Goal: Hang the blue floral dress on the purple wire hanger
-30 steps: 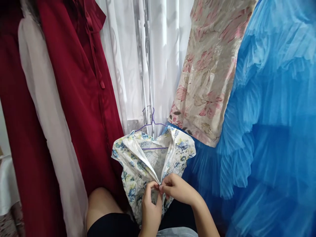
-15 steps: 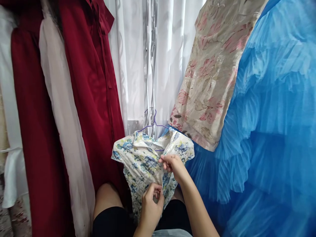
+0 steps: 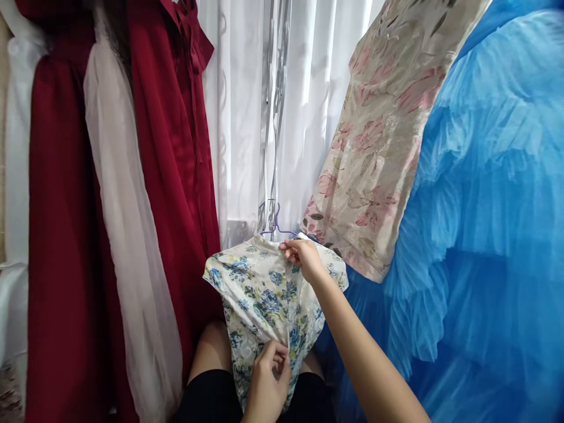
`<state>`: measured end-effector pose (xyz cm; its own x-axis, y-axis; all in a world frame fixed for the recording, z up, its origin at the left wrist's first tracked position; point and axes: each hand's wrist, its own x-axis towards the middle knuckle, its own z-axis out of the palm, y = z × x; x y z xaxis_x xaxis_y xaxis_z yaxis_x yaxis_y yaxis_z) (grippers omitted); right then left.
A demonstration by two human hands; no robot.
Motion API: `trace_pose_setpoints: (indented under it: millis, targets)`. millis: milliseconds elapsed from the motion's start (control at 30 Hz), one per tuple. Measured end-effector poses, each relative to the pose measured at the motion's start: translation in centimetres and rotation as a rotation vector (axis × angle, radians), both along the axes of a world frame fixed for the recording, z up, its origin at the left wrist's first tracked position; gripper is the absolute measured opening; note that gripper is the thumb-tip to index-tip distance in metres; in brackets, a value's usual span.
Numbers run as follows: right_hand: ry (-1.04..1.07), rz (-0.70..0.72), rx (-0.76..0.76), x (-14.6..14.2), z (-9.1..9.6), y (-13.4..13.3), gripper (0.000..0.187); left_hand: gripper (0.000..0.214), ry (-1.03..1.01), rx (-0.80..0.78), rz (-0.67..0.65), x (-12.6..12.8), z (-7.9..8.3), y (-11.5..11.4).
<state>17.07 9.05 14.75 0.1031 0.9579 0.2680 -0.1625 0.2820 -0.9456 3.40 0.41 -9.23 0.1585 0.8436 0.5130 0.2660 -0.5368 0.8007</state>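
Observation:
A white blouse (image 3: pixel 255 294) with blue and yellow flowers hangs on a thin purple hanger (image 3: pixel 277 220) in front of me. A straight closure line runs down its middle, and the two sides meet along it from the neck to my lower hand. My right hand (image 3: pixel 302 254) pinches the blouse at the top of this line, just below the neckline. Whether a small pull sits between those fingers is hidden. Lower down, my left hand (image 3: pixel 273 370) grips the cloth beside the same line, fingers curled, and the fabric between both hands looks taut.
Dark red dresses (image 3: pixel 163 176) and a pale sheer garment (image 3: pixel 127 205) hang at the left. A white curtain (image 3: pixel 242 117) is behind the hanger. To the right hang a beige garment with pink flowers (image 3: pixel 370 147) and a blue ruffled tulle dress (image 3: pixel 506 205).
My right hand has moved up along the middle line to the neckline. The neck opening, spread apart before, is now drawn together. My left hand keeps its grip, slightly lower in view.

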Motion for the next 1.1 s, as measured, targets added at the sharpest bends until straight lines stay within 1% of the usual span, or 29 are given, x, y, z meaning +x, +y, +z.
trace_pose_setpoints:
  millis: [67,100,167,233,300,367,433,500,533,600,700,767,867,933,1000,1067,1100]
  targets:
    - [0.014,-0.009,0.031,-0.1,-0.6,-0.4,0.029,0.016,0.006,-0.012,-0.026,-0.7,0.3,0.6]
    - [0.022,-0.012,0.044,-0.2,-1.0,-0.7,0.031,0.019,0.007,-0.009,-0.028,-1.1,0.8,1.0]
    - [0.029,-0.018,0.066,-0.3,-1.4,-1.3,0.033,0.022,0.004,0.009,-0.007,-2.1,2.6,2.0]
    - [0.015,-0.034,0.091,-0.5,-1.6,-2.0,0.032,0.022,-0.015,0.048,0.027,-3.1,5.6,3.1]
    - [-0.008,-0.059,0.115,-0.7,-1.7,-2.6,0.031,0.022,-0.061,0.119,0.050,-3.8,9.4,4.3]
    - [-0.027,-0.077,0.135,-0.8,-1.7,-3.1,0.031,0.027,-0.110,0.224,0.044,-4.1,13.5,5.5]
    - [-0.038,-0.081,0.150,-0.8,-1.8,-3.4,0.032,0.033,-0.095,0.325,0.035,-3.9,17.1,6.7]
    - [-0.049,-0.077,0.165,-0.6,-1.8,-3.6,0.033,0.035,-0.008,0.394,0.007,-3.4,19.8,7.6]
    - [-0.055,-0.073,0.171,-0.5,-1.9,-3.6,0.033,0.032,0.046,0.422,-0.015,-3.0,20.7,8.0]
    - [-0.064,-0.063,0.183,-0.3,-1.9,-3.4,0.032,0.023,0.132,0.476,-0.053,-2.2,21.7,8.7]
    - [-0.065,-0.038,0.194,0.0,-2.5,-2.3,0.032,0.018,0.145,0.537,-0.039,-1.1,21.9,9.1]
    - [-0.090,-0.045,0.207,0.1,-3.6,-1.2,0.032,0.017,0.083,0.547,0.000,-0.5,22.0,9.0]
    - [-0.184,-0.088,0.192,0.1,-6.4,0.2,0.031,0.018,-0.048,0.547,0.069,-0.6,22.9,9.0]
    - [-0.219,-0.087,0.153,0.2,-8.5,0.4,0.031,0.018,-0.137,0.541,0.127,-1.8,23.7,9.7]
    - [-0.207,-0.063,0.118,0.4,-10.1,-0.1,0.032,0.016,-0.233,0.503,0.178,-3.8,24.1,11.2]
    - [-0.179,-0.034,0.108,0.4,-10.9,-1.1,0.032,0.012,-0.381,0.397,0.198,-6.4,23.6,13.3]
    - [-0.169,-0.016,0.112,0.3,-11.1,-1.5,0.031,0.009,-0.513,0.298,0.189,-7.7,23.0,14.4]
